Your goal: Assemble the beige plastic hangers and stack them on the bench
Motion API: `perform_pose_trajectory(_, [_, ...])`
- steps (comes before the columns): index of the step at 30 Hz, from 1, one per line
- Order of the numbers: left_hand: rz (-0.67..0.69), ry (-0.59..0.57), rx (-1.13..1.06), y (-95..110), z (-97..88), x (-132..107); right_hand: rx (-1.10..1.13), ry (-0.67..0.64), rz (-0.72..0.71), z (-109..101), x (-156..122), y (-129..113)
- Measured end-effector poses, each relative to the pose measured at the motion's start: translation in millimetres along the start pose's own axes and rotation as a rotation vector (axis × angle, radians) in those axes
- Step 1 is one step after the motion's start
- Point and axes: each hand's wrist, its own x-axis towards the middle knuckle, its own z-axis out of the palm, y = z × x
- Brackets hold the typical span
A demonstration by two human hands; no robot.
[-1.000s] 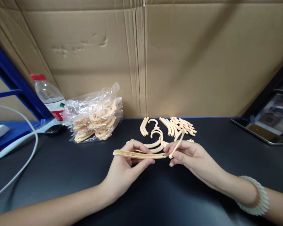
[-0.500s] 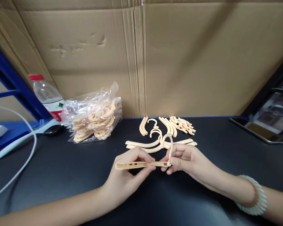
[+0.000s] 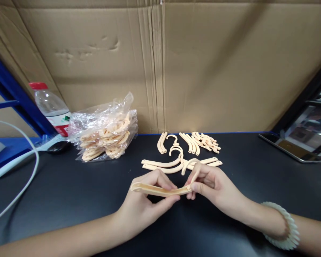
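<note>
Brown cardboard stood up like a wall behind a black desk. Just above the near part of the desk, a curved bar and a hook met end to end. I could not tell if they were locked together. The left hand pinched the bar near its middle, fingers on one side and thumb on the other. The right hand had its fingers bent in, with the thumb and fingertips closed on the foot of the hook.

Both pieces looked light, stiff and smooth, maybe plastic, so they might slip a little. The hook was thin and could snap if bent hard. The good places to hold seemed to be the bar's sides and the hook's thick foot, close to where they met.

Just past the hands lay two hangers. Behind them were a pair of loose bars, a loose hook, more bars and a heap of small pieces. Off to the left sat a clear bag full of such parts, beside a bottle. Far right lay a phone.
</note>
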Motion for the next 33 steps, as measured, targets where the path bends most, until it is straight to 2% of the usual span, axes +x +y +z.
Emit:
perform_pose_trajectory(3, [-0.057, 0.014, -0.048, 2, 1.4, 0, 0.01, 0.013, -0.011, 4, -1, -1])
perform_pose_trajectory(8, [-0.276, 0.071, -0.306, 0, 3.7, 4, -0.011, 0.035, -0.085, 7, -3, -3])
perform_pose_trajectory(11, [-0.327, 0.081, -0.389, 0, 4.3, 6, -0.073, 0.041, -0.102, 9, -4, -3])
perform_pose_trajectory(17, [-0.461, -0.02, -0.52, 1, 9.4, 5, -0.017, 0.016, -0.065, 12, -2, 0])
perform_pose_trajectory(20, [-0.489, -0.071, -0.552, 1, 12.1, 5, -0.005, 0.052, -0.04, 10, 1, -2])
perform_pose_trajectory(24, [-0.498, -0.055, -0.521, 1, 11.7, 8, -0.074, 0.143, -0.084, -6, 10, -12])
perform_pose_trajectory(27, [-0.506, -0.025, -0.528, 2, 10.2, 9, -0.313, 0.216, -0.163, -29, 26, -17])
perform_pose_trajectory(31, [-0.517, 0.021, -0.551, 3, 9.5, 10, -0.963, 0.134, -0.425, -64, 52, -10])
perform_pose_trajectory(33, [-0.522, 0.036, -0.562, 4, 9.8, 10, -1.231, 0.097, -0.511, -77, 61, -2])
